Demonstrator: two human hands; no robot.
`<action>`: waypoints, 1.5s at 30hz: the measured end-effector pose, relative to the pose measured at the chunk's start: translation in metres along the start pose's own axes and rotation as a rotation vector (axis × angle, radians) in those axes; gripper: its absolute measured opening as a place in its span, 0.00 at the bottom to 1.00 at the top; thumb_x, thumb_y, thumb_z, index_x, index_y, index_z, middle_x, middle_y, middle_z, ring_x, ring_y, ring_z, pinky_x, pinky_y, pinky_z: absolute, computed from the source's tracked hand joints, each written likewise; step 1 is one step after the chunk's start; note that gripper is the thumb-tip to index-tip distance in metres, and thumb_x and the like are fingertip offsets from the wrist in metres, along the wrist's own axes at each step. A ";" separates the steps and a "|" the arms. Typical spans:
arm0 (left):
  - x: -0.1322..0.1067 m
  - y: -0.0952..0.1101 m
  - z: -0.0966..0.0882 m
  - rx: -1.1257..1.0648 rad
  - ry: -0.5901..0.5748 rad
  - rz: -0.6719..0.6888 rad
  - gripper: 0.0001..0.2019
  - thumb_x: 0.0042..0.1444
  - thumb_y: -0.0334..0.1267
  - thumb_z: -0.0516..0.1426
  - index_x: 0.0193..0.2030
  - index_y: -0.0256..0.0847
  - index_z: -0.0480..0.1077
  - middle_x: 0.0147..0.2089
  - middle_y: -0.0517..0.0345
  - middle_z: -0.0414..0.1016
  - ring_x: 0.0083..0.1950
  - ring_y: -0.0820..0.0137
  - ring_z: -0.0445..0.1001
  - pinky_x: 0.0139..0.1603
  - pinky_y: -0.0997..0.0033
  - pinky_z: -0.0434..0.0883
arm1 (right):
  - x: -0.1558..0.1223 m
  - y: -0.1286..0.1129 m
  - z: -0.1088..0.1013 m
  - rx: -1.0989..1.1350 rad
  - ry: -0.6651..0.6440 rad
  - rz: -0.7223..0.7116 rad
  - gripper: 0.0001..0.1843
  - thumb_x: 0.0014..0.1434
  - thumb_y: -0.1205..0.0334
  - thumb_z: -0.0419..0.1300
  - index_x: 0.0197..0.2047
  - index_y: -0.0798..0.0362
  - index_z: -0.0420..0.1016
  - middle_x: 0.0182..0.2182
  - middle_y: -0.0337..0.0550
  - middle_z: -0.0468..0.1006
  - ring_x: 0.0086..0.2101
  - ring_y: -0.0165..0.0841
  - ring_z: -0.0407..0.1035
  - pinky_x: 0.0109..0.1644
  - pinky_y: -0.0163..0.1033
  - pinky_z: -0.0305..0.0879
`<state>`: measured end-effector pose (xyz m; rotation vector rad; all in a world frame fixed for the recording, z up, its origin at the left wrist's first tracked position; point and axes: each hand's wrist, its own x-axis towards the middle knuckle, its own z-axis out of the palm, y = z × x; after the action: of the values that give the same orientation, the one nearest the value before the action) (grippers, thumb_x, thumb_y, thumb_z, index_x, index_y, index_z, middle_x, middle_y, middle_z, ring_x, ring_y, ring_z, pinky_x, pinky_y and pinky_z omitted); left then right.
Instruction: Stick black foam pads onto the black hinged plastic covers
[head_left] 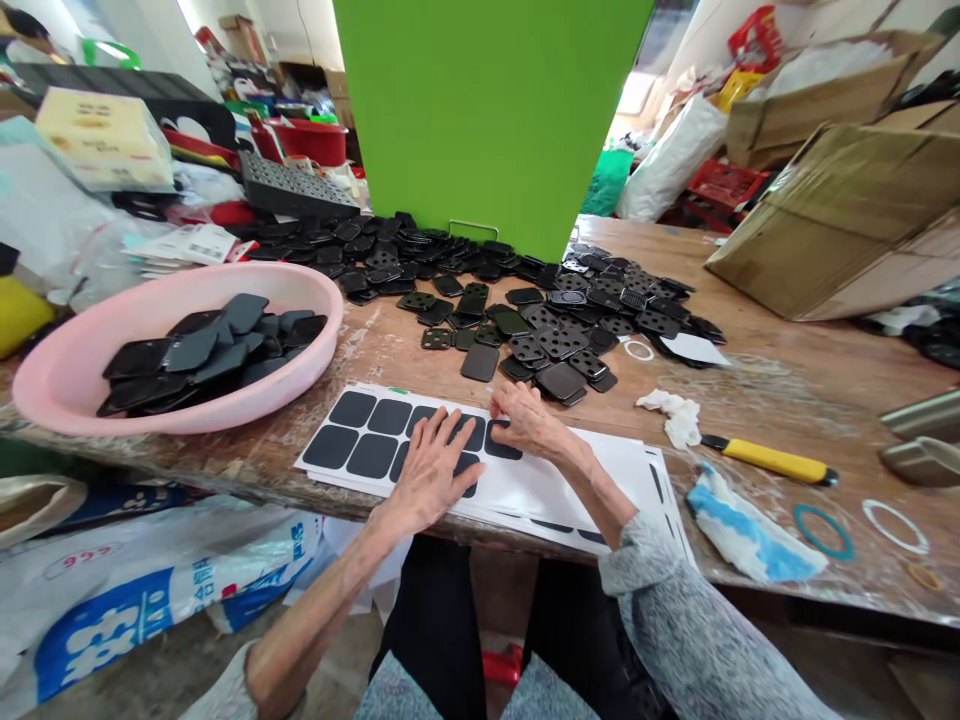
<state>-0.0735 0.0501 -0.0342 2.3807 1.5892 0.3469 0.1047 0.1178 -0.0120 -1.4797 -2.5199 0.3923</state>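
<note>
A white backing sheet [525, 490] with rows of black rounded-square stickers lies on a stack of similar sheets at the table's front edge. My left hand [427, 465] rests flat on it with fingers spread, covering parts of several stickers. My right hand [523, 420] has its fingers pinched at the upper edge of the sticker [502, 443] at the right end of the top row; the fingertips partly hide that edge. Beyond the sheet, a dark rounded plate [480, 363] lies in front of a heap of black plates [559, 343], some with holes.
A pink basin [56, 375] with black plates stands at left. A green panel [487, 120] rises behind the heap. At right are a yellow-handled cutter [772, 460], crumpled tissue [679, 418], a blue-white cloth [750, 530], rings of tape [821, 530] and a cardboard box [832, 220].
</note>
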 end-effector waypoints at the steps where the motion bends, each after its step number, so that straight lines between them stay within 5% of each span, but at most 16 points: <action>1: 0.000 0.001 0.000 -0.004 0.000 -0.004 0.28 0.62 0.48 0.52 0.65 0.36 0.60 0.70 0.42 0.56 0.72 0.51 0.47 0.68 0.44 0.50 | -0.002 -0.001 0.000 -0.010 0.008 -0.005 0.09 0.44 0.74 0.55 0.30 0.53 0.67 0.35 0.44 0.70 0.39 0.39 0.60 0.43 0.42 0.54; 12: -0.002 -0.006 0.012 -0.022 0.079 0.034 0.28 0.61 0.50 0.51 0.65 0.39 0.61 0.69 0.43 0.58 0.70 0.51 0.51 0.66 0.42 0.53 | -0.043 -0.013 0.008 0.013 0.279 -0.018 0.11 0.60 0.73 0.49 0.37 0.52 0.70 0.37 0.47 0.69 0.41 0.40 0.62 0.48 0.47 0.58; 17: 0.002 -0.003 0.000 -0.026 0.052 0.020 0.26 0.59 0.47 0.53 0.62 0.38 0.64 0.67 0.43 0.61 0.68 0.51 0.54 0.66 0.46 0.54 | -0.085 0.007 0.008 0.584 0.562 0.171 0.05 0.63 0.60 0.53 0.39 0.50 0.68 0.35 0.41 0.69 0.37 0.34 0.64 0.43 0.40 0.61; 21: 0.051 0.005 -0.027 -0.057 0.035 -0.136 0.20 0.60 0.46 0.53 0.54 0.37 0.70 0.57 0.44 0.71 0.59 0.56 0.66 0.61 0.57 0.60 | -0.107 0.019 0.019 0.998 0.664 0.330 0.12 0.58 0.51 0.59 0.40 0.50 0.69 0.29 0.37 0.68 0.31 0.32 0.63 0.36 0.37 0.61; 23: 0.086 0.009 -0.034 -0.053 0.080 -0.229 0.22 0.61 0.47 0.51 0.55 0.34 0.68 0.57 0.39 0.70 0.61 0.53 0.64 0.60 0.55 0.59 | -0.110 0.021 0.024 1.111 0.704 0.345 0.17 0.56 0.50 0.62 0.44 0.50 0.69 0.28 0.36 0.68 0.30 0.32 0.64 0.35 0.36 0.61; 27: 0.139 0.011 -0.029 -0.068 0.123 -0.395 0.28 0.53 0.47 0.59 0.55 0.28 0.65 0.57 0.25 0.66 0.61 0.42 0.63 0.57 0.47 0.60 | -0.111 0.021 0.028 1.172 0.683 0.359 0.17 0.54 0.49 0.64 0.42 0.50 0.70 0.28 0.37 0.69 0.29 0.31 0.64 0.34 0.36 0.62; 31: 0.154 0.002 -0.020 -0.172 0.104 -0.454 0.24 0.47 0.45 0.62 0.47 0.32 0.68 0.49 0.33 0.74 0.52 0.49 0.72 0.47 0.57 0.67 | -0.111 0.024 0.028 1.150 0.628 0.355 0.16 0.53 0.47 0.64 0.33 0.51 0.72 0.28 0.37 0.70 0.29 0.31 0.63 0.34 0.35 0.61; 34: 0.148 -0.005 -0.026 -0.263 0.122 -0.404 0.09 0.51 0.39 0.57 0.37 0.37 0.71 0.34 0.50 0.77 0.39 0.60 0.75 0.38 0.66 0.69 | -0.114 0.026 0.026 1.178 0.669 0.370 0.17 0.51 0.46 0.65 0.35 0.51 0.73 0.29 0.38 0.72 0.31 0.32 0.66 0.36 0.36 0.63; 36: 0.135 -0.006 -0.036 -0.298 0.177 -0.325 0.07 0.54 0.35 0.53 0.35 0.38 0.72 0.30 0.55 0.74 0.36 0.64 0.74 0.38 0.67 0.69 | -0.117 0.025 0.023 1.221 0.690 0.400 0.18 0.51 0.47 0.66 0.38 0.50 0.74 0.32 0.40 0.75 0.35 0.34 0.68 0.39 0.36 0.65; 41: 0.070 0.004 -0.053 -0.293 0.383 0.031 0.13 0.60 0.36 0.51 0.46 0.43 0.74 0.41 0.53 0.72 0.46 0.64 0.70 0.50 0.64 0.68 | -0.115 0.010 0.003 1.420 0.825 0.458 0.28 0.52 0.45 0.65 0.54 0.44 0.68 0.48 0.44 0.75 0.48 0.38 0.70 0.47 0.40 0.67; 45: 0.024 0.013 -0.047 -0.212 0.554 0.434 0.16 0.58 0.28 0.51 0.45 0.47 0.76 0.41 0.52 0.70 0.47 0.64 0.68 0.49 0.62 0.70 | -0.106 -0.007 -0.013 1.624 0.688 0.529 0.31 0.54 0.43 0.62 0.58 0.43 0.61 0.38 0.42 0.78 0.34 0.36 0.75 0.34 0.39 0.70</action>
<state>-0.0685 0.0714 0.0154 2.5694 1.1058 1.2844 0.1536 0.0233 -0.0003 -1.0721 -0.6379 1.2607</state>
